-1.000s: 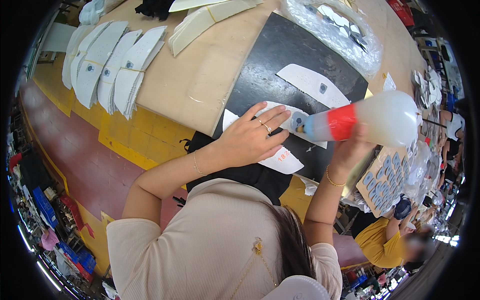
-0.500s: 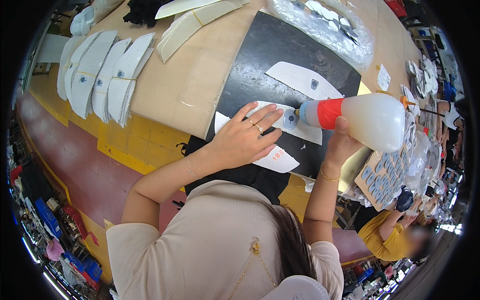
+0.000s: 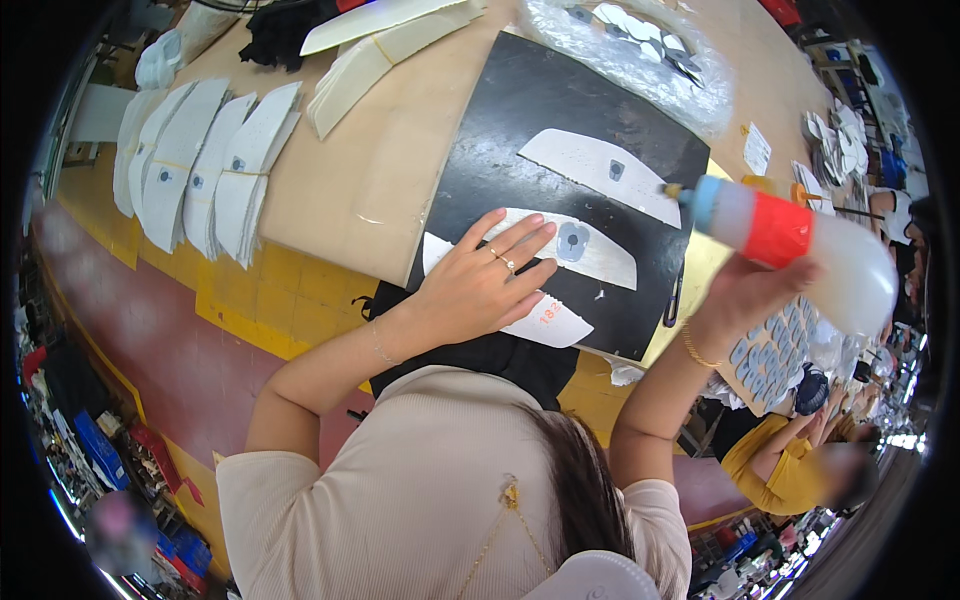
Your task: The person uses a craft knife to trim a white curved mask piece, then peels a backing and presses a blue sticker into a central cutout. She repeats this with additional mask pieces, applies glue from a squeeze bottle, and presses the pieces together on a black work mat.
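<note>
My left hand (image 3: 488, 280) lies with fingers spread across a white curved panel (image 3: 608, 262) on a black board (image 3: 485, 150). That panel bears a grey patch (image 3: 573, 241), glossy around a dark keyhole-like mark. My right hand (image 3: 742, 296) is wrapped round a translucent squeeze bottle (image 3: 780, 228) with a red band and pale blue collar. Tilted sideways, the bottle is raised off the panel, its nozzle toward the left. Farther off lies another white panel (image 3: 560, 155) with a grey patch. A third, with red printing (image 3: 552, 322), is partly under my left hand.
Banded stacks of white panels (image 3: 205, 170) stand on the table's left, with more panels (image 3: 365, 65) behind. A plastic bag of cut pieces (image 3: 640, 60) is at the back. To the right are a board of grey patches (image 3: 768, 355) and a person in yellow (image 3: 765, 465).
My right hand has lifted the bottle away to the right, off the middle panel's patch, uncovering the glossy mark. My left hand has stayed nearly in place.
</note>
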### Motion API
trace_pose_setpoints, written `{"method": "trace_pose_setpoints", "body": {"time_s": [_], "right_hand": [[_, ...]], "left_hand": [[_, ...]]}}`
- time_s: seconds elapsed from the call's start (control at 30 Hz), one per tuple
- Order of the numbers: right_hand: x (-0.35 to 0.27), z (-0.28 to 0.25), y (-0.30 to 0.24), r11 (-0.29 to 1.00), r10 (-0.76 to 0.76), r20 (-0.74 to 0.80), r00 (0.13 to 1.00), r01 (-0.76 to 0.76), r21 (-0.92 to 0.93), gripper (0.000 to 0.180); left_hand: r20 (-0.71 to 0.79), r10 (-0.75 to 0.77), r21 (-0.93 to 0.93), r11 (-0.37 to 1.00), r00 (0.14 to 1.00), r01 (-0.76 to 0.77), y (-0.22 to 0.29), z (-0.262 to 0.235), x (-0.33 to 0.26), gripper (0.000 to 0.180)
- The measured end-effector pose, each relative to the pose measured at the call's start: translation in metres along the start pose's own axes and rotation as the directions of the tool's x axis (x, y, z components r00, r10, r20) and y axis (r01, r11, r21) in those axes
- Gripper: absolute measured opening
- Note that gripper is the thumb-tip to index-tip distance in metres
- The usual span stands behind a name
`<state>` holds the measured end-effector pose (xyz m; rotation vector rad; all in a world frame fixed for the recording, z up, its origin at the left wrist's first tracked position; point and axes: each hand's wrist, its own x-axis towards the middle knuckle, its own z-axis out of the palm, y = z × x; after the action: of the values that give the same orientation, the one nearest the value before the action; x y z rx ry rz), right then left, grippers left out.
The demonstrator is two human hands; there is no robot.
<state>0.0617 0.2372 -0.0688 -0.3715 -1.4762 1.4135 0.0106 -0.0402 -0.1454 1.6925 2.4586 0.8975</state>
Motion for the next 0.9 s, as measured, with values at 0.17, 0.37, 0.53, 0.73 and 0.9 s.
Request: {"method": "trace_pose_setpoints", "body": {"time_s": [0.17,0.37,0.53,0.73,0.9], "right_hand": [[0.083,-0.016,-0.071,0.678,-0.205,0.232,0.951,0.309,-0.667,0.049],[0.142,0.041,-0.085,-0.083,-0.077,0.645,0.760,0.640,-0.764,0.045],[0.183,0.021,-0.015,-0.699,0.303,0.736,0.605,0.667,-0.260,0.028],[0.156,0.009,0.050,-0.653,0.608,0.448,0.655,0.734,-0.188,0.024],[0.142,-0.008,0.073,-0.679,0.576,0.490,0.654,0.717,-0.160,0.029]], "left_hand": [[-0.067,0.002,-0.170,0.985,0.998,-0.014,-0.001,-0.004,0.002,0.035],[-0.362,-0.006,-0.237,0.968,0.932,-0.086,-0.012,-0.009,-0.017,0.032],[-0.412,0.003,-0.219,0.970,0.911,-0.102,-0.006,-0.022,-0.014,0.032],[-0.282,-0.021,-0.123,0.992,0.959,-0.014,-0.014,-0.032,-0.034,0.040],[-0.073,0.002,-0.062,0.998,0.997,-0.006,-0.015,-0.038,-0.045,0.047]]}}
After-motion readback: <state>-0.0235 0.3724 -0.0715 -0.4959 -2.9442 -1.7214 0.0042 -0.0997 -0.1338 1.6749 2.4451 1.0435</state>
